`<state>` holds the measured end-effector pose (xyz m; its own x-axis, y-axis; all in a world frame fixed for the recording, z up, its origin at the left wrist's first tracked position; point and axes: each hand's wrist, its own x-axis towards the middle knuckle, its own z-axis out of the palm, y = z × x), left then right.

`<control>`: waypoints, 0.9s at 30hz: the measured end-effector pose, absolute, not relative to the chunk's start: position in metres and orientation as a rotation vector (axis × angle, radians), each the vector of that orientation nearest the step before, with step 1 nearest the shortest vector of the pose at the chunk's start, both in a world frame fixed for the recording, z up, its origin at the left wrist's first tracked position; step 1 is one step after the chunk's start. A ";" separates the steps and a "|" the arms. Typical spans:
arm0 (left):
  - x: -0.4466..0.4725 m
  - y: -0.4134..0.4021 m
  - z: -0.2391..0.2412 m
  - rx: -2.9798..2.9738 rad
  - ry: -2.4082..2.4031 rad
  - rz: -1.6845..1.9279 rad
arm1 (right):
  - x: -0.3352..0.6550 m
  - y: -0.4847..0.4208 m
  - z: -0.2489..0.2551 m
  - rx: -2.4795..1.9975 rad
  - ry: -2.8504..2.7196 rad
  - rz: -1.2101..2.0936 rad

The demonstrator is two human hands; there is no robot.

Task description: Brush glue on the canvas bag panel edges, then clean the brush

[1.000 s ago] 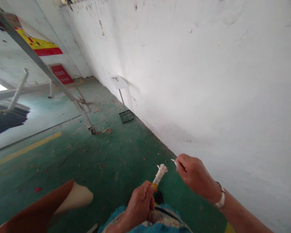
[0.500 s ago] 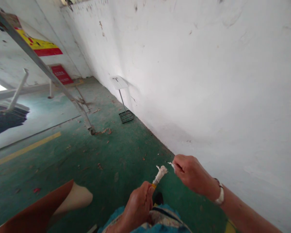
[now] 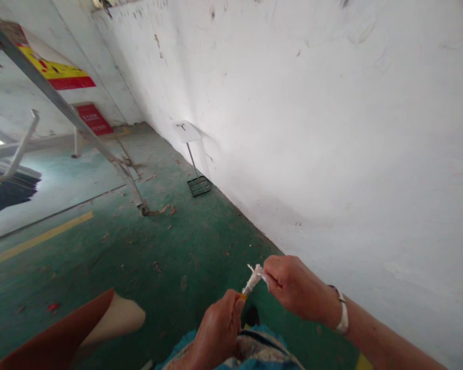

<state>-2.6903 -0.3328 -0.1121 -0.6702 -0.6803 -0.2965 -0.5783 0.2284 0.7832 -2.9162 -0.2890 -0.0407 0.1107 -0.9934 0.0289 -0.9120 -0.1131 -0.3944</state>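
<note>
My left hand [image 3: 219, 321] is closed round the yellow handle of a small brush [image 3: 253, 280], which points up and to the right. Its head is whitish and ragged, with loose strands spreading at the tip. Beside that tip, my right hand [image 3: 289, 285] is closed in a pinch on a thin white strand [image 3: 263, 276]. The strand meets or overlaps the brush head; whether it is still joined to it I cannot tell. A pale band circles my right wrist. Most of the brush handle is hidden inside my left fist.
A white wall [image 3: 332, 154] rises close on the right. On the green floor [image 3: 170, 267] stand a long-handled dustpan-like stand [image 3: 193, 159] and a metal frame leg [image 3: 133, 190]. A curled brown sheet [image 3: 81, 324] lies lower left. Scraps litter the floor.
My right hand has moved left and slightly down, bringing the white strand to the brush tip. My left hand keeps its hold on the brush. The view has shifted slightly.
</note>
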 end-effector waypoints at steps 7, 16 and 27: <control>-2.689 -0.336 -0.114 1.229 -2.461 -1.347 | -2.932 -0.296 -0.046 -2.012 2.082 -0.451; -2.691 -0.340 -0.117 1.243 -2.567 -1.186 | -2.922 -0.293 -0.051 -2.012 2.027 -0.446; -2.690 -0.351 -0.112 1.289 -2.542 -1.074 | -2.936 -0.293 -0.051 -1.541 1.924 -0.872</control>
